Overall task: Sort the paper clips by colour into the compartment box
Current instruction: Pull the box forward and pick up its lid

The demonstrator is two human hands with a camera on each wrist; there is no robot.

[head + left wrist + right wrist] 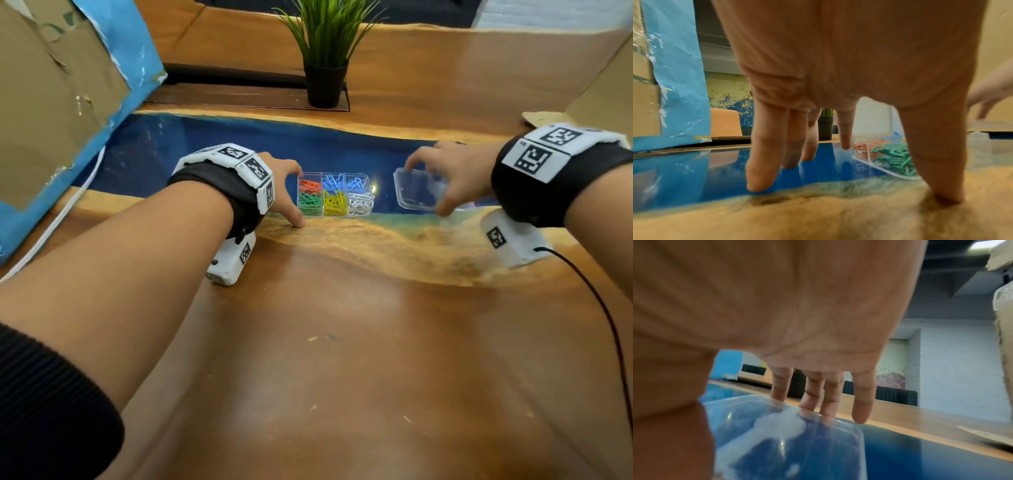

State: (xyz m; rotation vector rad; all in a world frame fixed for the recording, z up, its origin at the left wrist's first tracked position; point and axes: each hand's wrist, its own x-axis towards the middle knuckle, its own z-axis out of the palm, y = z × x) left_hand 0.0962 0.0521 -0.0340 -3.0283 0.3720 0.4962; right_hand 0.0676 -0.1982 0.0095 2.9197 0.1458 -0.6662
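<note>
Looking down from the head view, the clear compartment box [335, 194] sits on the counter [342, 342] with orange, blue, green, yellow and white paper clips [334, 202] sorted in its cells, a layout neither wrist camera shows whole. At its 9 o'clock the left hand [284, 192] rests open, straight fingertips [760, 181] on the counter just beside the green clips [894, 158]. At 3 o'clock, apart from the box, the right hand [455, 174] pinches the clear lid [419, 190]; the right wrist view shows fingers [812, 400] behind its far edge.

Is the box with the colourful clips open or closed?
Open. The compartment box has no cover on; the right hand holds the clear lid off to its side.
</note>
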